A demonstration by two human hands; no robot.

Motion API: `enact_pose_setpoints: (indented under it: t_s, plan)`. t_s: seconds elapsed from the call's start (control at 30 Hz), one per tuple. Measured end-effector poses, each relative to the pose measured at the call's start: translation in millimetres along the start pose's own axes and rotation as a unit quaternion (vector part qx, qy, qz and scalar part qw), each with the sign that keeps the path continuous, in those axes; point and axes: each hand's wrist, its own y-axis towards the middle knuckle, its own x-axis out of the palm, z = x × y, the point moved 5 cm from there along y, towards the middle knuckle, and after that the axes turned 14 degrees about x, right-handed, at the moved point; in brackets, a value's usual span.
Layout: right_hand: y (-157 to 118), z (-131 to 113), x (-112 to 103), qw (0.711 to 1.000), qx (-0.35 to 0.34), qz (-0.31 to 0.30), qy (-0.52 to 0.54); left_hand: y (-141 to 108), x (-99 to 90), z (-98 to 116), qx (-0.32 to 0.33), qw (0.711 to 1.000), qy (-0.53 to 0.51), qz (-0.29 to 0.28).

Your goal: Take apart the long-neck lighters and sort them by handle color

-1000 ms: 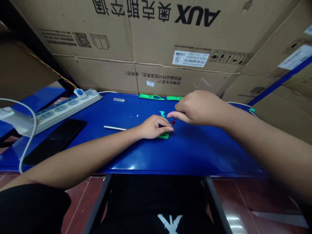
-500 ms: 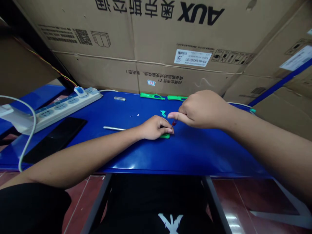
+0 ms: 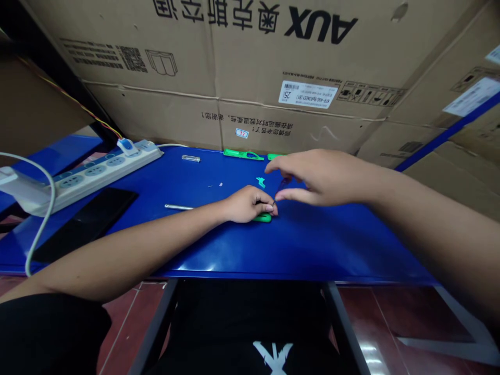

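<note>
My left hand (image 3: 252, 204) is closed on a green plastic piece (image 3: 263, 217) lying on the blue table; most of the piece is hidden under the fingers. My right hand (image 3: 312, 177) is closed round the dark red handle of a small screwdriver (image 3: 284, 184), thumb below and fingers above. Its thin shaft slants down to the left fingertips. A small teal part (image 3: 261, 182) lies just beyond the hands. Farther back are a long green plastic piece (image 3: 242, 154) and another green piece (image 3: 275, 156), partly hidden by my right hand.
A metal rod (image 3: 178, 207) and a small clear piece (image 3: 191, 158) lie left of centre, with tiny bits (image 3: 221, 184) nearby. A power strip (image 3: 105, 169) and black phone (image 3: 86, 224) are at the left. A large cardboard box (image 3: 250, 78) stands behind the blue table (image 3: 312, 245).
The fingers of my right hand have spread and shifted around the screwdriver handle, showing more of it. My left hand stays on the green piece.
</note>
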Motion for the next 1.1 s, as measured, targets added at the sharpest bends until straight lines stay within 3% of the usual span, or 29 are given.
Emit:
enact_pose_setpoints:
  t_s: [0.1, 0.33, 0.5, 0.57, 0.67, 0.73, 0.83, 1.1]
  plan:
    - [-1.5, -1.3, -2.6, 0.997, -0.068, -0.021, 0.031, -0.7, 0.4, 0.2, 0.004, 1.000, 0.001, -0.009]
    - [8.6, -15.2, 4.7, 0.990, 0.058, -0.033, -0.127, -0.5, 5.1, 7.9, 0.070, 0.993, 0.088, -0.029]
    - [8.3, -13.0, 5.5, 0.983, 0.112, -0.034, -0.144, -0.8, 5.2, 5.3, 0.099, 0.994, 0.050, -0.004]
    - [5.9, -7.4, 6.9, 0.989, 0.099, -0.037, -0.106, -0.9, 3.7, 1.3, 0.078, 0.996, 0.039, 0.002]
    - [1.0, -4.6, 8.2, 0.999, 0.001, -0.038, 0.005, -1.0, 2.0, -2.7, 0.041, 0.999, 0.025, -0.001]
    - [-1.5, -3.5, 9.2, 0.997, -0.040, -0.048, 0.048, -0.9, 1.7, -0.7, 0.049, 0.998, 0.033, -0.005]
    - [-1.0, -4.2, 10.5, 0.997, -0.024, -0.062, 0.034, -1.1, 2.6, 5.3, 0.081, 0.994, 0.079, -0.007]
    - [4.5, -15.2, 9.5, 0.994, 0.018, -0.073, -0.084, -1.6, 6.9, 8.0, 0.072, 0.987, 0.140, -0.035]
